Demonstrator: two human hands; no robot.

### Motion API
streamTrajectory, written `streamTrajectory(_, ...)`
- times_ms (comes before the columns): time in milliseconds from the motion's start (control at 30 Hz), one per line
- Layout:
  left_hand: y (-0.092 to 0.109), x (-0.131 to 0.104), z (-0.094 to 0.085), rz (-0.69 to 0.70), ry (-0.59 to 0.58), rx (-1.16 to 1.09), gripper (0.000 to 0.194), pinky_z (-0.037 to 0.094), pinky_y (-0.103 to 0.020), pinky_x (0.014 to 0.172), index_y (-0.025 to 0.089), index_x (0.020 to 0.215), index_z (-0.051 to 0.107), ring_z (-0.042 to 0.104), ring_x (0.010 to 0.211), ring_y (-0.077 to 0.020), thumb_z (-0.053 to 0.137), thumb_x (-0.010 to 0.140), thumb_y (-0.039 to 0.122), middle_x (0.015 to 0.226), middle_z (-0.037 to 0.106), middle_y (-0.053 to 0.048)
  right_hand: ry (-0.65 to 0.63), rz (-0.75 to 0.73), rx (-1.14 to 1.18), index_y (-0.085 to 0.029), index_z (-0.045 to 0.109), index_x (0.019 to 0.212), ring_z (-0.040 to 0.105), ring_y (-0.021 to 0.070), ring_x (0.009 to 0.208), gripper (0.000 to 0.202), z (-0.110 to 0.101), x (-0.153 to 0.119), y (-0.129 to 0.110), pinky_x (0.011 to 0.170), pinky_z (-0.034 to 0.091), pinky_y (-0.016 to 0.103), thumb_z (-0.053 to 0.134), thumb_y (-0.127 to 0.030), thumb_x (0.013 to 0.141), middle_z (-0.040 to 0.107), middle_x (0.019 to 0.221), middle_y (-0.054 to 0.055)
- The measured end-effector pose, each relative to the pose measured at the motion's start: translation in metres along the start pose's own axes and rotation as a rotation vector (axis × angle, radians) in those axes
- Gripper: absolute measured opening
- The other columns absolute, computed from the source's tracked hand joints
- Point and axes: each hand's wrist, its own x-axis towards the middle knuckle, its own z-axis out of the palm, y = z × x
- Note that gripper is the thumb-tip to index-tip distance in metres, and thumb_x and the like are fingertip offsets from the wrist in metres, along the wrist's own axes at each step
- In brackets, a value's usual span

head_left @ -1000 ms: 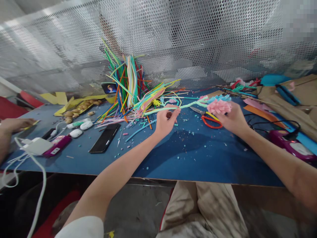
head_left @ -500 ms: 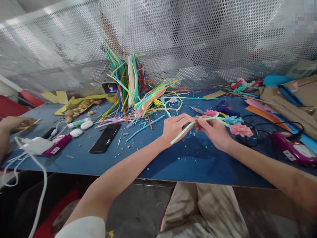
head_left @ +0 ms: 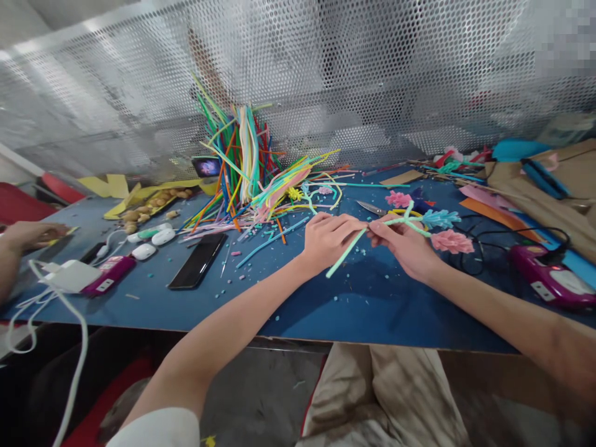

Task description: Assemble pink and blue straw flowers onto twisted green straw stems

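A light green pipe cleaner stem (head_left: 347, 253) runs between my hands, its loose end slanting down toward me. My left hand (head_left: 329, 239) is closed, thumb and fingers pinching it. My right hand (head_left: 404, 245) pinches the same stem close by, fingertips nearly touching those of the left. To the right the stem branches into a fuzzy pink flower (head_left: 399, 198), a blue one (head_left: 440, 218) and a lighter pink one (head_left: 451, 241). Scissors (head_left: 371, 208) lie just behind my hands, their handles partly hidden.
A large bundle of coloured pipe cleaners (head_left: 249, 155) stands at the back. Left of my arm lie a black phone (head_left: 197, 261) and a purple power strip (head_left: 109, 275); another power strip (head_left: 552, 276) is at right. Another person's hand (head_left: 28, 236) shows at far left.
The flower branches have turned and spread apart, with the pink flower higher and further from the stem. The stem's loose end has tipped slightly steeper. Both hands stay in nearly the same place.
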Motion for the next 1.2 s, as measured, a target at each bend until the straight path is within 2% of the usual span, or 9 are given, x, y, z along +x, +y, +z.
streamTrajectory(233,0.004,-0.003,0.003,-0.076,0.006,-0.083,0.015,0.044,-0.029,0.076,0.026,0.101,0.072,0.070,0.070,-0.0111,0.065,0.094,0.037,0.089,0.079,0.002,0.069,-0.245,-0.293,-0.027,0.071,0.078,0.061,0.0202,0.067,0.019,-0.004,0.002,0.001,0.066,0.049,0.037,0.075,-0.044,0.083,0.068,0.072,0.002)
streamTrajectory(433,0.005,-0.003,0.005,-0.197,-0.050,-0.145,0.018,0.046,-0.028,0.077,0.027,0.093,0.076,0.070,0.071,-0.0114,0.064,0.095,0.040,0.084,0.078,0.003,0.060,-0.308,-0.433,-0.026,0.073,0.080,0.063,0.0212,0.069,0.020,-0.009,0.003,0.001,0.064,0.048,0.037,0.071,-0.045,0.086,0.070,0.074,0.003)
streamTrajectory(600,0.007,0.001,0.002,-0.482,-0.211,-0.559,0.030,0.049,-0.023,0.065,0.020,0.088,0.076,0.066,0.066,-0.0112,0.060,0.095,0.045,0.086,0.077,-0.002,0.016,-0.410,-0.606,-0.025,0.074,0.083,0.064,0.0193,0.070,0.017,-0.015,0.004,-0.001,0.063,0.048,0.034,0.068,-0.039,0.089,0.072,0.078,0.001)
streamTrajectory(700,0.009,0.004,-0.001,-0.631,-0.267,-0.815,0.035,0.050,-0.023,0.063,0.015,0.089,0.072,0.061,0.062,-0.0107,0.062,0.092,0.049,0.083,0.076,-0.005,-0.015,-0.464,-0.711,-0.024,0.074,0.083,0.065,0.0183,0.072,0.016,-0.015,0.003,-0.005,0.068,0.048,0.033,0.067,-0.036,0.090,0.073,0.078,0.001)
streamTrajectory(800,0.008,0.006,-0.003,-0.748,-0.333,-1.052,0.038,0.045,-0.021,0.058,0.013,0.085,0.069,0.055,0.058,-0.0084,0.065,0.089,0.051,0.076,0.072,-0.004,-0.039,-0.523,-0.748,-0.023,0.072,0.084,0.068,0.0183,0.076,0.013,-0.014,0.000,-0.007,0.074,0.050,0.034,0.067,-0.033,0.091,0.074,0.081,0.001)
streamTrajectory(933,0.006,0.006,-0.003,-0.883,-0.454,-1.317,0.039,0.039,-0.021,0.056,0.013,0.079,0.066,0.049,0.056,-0.0056,0.068,0.086,0.051,0.071,0.065,-0.002,-0.150,-0.707,-0.755,-0.023,0.071,0.087,0.069,0.0188,0.081,0.006,-0.016,0.000,-0.010,0.079,0.052,0.034,0.067,-0.025,0.091,0.074,0.086,0.003)
streamTrajectory(1033,0.004,0.005,-0.001,-0.854,-0.450,-1.339,0.040,0.038,-0.021,0.056,0.012,0.082,0.068,0.047,0.056,-0.0048,0.072,0.083,0.052,0.073,0.066,-0.002,-0.203,-0.774,-0.790,-0.023,0.072,0.088,0.069,0.0192,0.084,0.004,-0.021,0.004,-0.012,0.080,0.053,0.035,0.068,-0.023,0.091,0.074,0.089,0.004)
streamTrajectory(1200,0.001,0.002,0.002,-0.775,-0.453,-1.290,0.041,0.044,-0.021,0.056,0.011,0.094,0.072,0.052,0.057,-0.0063,0.078,0.079,0.048,0.080,0.074,-0.007,-0.280,-0.688,-0.835,-0.022,0.071,0.089,0.068,0.0177,0.079,0.008,-0.029,0.008,-0.015,0.076,0.052,0.033,0.067,-0.027,0.092,0.073,0.085,0.004)
